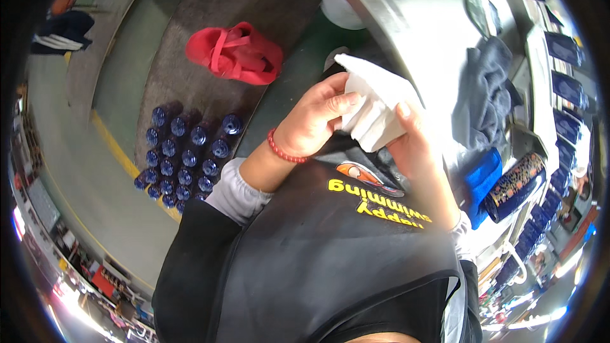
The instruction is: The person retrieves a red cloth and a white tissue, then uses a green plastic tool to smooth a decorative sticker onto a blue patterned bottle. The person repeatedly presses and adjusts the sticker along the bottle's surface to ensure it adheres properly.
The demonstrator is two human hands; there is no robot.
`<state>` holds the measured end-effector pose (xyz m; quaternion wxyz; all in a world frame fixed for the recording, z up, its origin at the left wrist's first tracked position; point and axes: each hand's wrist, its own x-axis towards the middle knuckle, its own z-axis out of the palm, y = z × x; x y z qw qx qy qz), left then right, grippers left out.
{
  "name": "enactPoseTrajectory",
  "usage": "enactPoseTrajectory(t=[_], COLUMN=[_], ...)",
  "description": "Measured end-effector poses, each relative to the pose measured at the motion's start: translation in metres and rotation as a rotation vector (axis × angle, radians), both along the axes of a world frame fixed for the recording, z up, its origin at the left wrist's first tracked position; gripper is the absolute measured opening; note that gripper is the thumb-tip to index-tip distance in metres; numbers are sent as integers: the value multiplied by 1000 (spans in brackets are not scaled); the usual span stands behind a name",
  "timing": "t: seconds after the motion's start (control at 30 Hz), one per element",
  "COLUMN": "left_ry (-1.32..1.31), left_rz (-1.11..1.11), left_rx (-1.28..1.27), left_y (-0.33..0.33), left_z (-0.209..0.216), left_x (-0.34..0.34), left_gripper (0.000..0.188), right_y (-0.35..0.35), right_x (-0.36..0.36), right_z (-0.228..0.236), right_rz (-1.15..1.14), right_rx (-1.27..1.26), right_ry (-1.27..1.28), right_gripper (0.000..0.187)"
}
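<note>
Clasping a folded white sheet [380, 96] from either side, the left hand [312, 114] and right hand [415, 143] hold it before the dark apron [330, 248], with grey cloth [484, 92] on the counter [426, 13] to their right and dark blue pieces [167, 167] in rows to their left.

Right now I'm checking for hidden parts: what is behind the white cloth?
Past its lower edge, a dark apron shows. The left hand and right hand hold the white cloth; whatever lies directly behind it, parts of both hands included, is covered.
</note>
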<state>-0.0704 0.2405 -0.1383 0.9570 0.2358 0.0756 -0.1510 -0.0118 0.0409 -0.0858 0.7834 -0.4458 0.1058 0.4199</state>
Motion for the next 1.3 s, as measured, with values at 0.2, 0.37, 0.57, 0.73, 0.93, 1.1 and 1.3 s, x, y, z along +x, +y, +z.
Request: enactPoseTrajectory(t=[0.2, 0.37, 0.57, 0.73, 0.93, 1.1, 1.3], left_ry=[-169, -192, -281, -218, -443, -325, -229], left_rz=[219, 92, 50, -1, -112, -594, -573], left_rx=[450, 492, 487, 342, 61, -267, -677], left_y=[-20, -33, -47, -51, -52, -53, -101], left_z=[31, 35, 57, 84, 137, 187, 189], left_x=[6, 3, 3, -2, -26, -5, -30], left_gripper=[13, 16, 14, 18, 20, 21, 27], right_y=[-44, -68, -90, -104, -109, -111, -86], right_x=[-11, -22, -31, -33, -36, -35, -65], right_z=[23, 40, 57, 75, 115, 144, 135], right_rz=[68, -19, -107, -136, -89, 105, 82], right_rx=[-465, -234, -208, -184, 98, 620, 831], right_ry=[-486, -517, -386, -658, -933, -904, -586], right_gripper=[30, 28, 36, 22, 17, 12, 33])
